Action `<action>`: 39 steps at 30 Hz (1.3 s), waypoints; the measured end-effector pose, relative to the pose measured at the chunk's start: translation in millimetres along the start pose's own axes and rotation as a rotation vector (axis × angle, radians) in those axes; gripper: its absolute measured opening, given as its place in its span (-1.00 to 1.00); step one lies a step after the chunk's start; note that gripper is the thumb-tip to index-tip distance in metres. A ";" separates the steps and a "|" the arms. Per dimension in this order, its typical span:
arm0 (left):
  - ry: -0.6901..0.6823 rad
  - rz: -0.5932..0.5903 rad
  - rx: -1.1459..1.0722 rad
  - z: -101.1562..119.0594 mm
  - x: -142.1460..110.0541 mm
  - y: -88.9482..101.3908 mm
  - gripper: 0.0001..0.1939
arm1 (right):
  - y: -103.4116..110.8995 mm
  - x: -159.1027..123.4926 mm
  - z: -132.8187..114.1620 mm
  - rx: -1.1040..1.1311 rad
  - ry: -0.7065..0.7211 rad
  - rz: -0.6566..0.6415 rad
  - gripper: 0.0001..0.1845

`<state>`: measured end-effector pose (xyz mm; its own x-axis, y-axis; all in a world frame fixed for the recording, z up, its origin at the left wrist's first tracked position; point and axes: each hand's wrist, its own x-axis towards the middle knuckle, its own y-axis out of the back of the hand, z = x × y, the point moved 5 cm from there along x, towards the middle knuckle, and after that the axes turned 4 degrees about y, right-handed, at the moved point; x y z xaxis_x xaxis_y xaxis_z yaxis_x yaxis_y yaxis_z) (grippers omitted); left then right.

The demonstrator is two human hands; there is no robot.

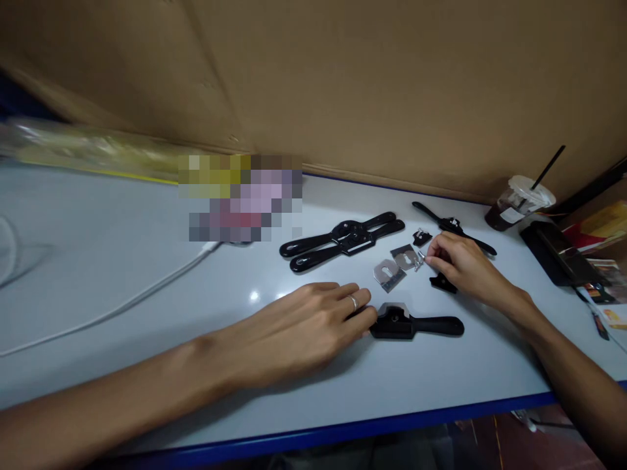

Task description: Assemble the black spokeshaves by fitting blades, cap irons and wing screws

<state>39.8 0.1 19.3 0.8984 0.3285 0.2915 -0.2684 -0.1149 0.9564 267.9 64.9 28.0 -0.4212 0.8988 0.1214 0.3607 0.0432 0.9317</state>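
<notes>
The black tool [404, 326] lies on the surface [147, 274] in front of you, its long axis running side to side, nearly level; its bare handle points right, and a silver blade edge shows on the far side of its body. Your left hand [326, 320] is curled around its left end, hiding that handle. Your right hand [460, 264] has thumb and forefinger together at a small silver screw [422, 255], though you cannot tell whether it is gripped. Just left of those fingertips are two slotted blades [391, 283]. Farther out, a pair of similar tools [318, 260] slants away to the right, while another tool [453, 226] slants toward you on its right, near a lidded cup [512, 203]
</notes>
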 end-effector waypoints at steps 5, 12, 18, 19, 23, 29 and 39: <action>-0.004 -0.002 0.005 -0.8 -1.7 -2.6 -0.90 | 0.3 -3.1 -3.7 -0.015 0.072 0.012 -0.73; -0.005 0.013 0.009 0.0 -1.1 -1.4 -0.91 | -0.3 -3.3 -5.6 -0.091 0.125 -0.065 -0.84; -0.009 0.013 0.010 0.5 0.3 -0.2 -0.87 | 4.1 -6.3 -6.0 -0.252 0.037 -0.130 -0.85; -0.013 0.015 0.013 0.6 -0.2 -0.5 -0.87 | 4.6 -6.4 -6.2 -0.261 0.021 -0.123 -0.85; -0.020 0.003 0.011 0.0 -2.1 -2.8 -0.88 | 7.2 -5.8 -7.1 -0.180 -0.027 -0.059 -0.78; -0.019 0.010 -0.001 -0.5 -2.0 -2.3 -0.88 | 13.2 -5.2 -8.8 0.014 -0.025 0.038 -0.66; -0.017 0.017 0.004 0.3 -0.1 -1.1 -0.86 | -5.9 -1.9 1.3 1.016 -0.403 -0.147 -0.80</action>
<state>40.0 -0.1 18.3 0.8997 0.3104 0.3070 -0.2820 -0.1237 0.9514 267.6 63.5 21.8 -0.2804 0.9239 -0.2604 0.9234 0.3337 0.1896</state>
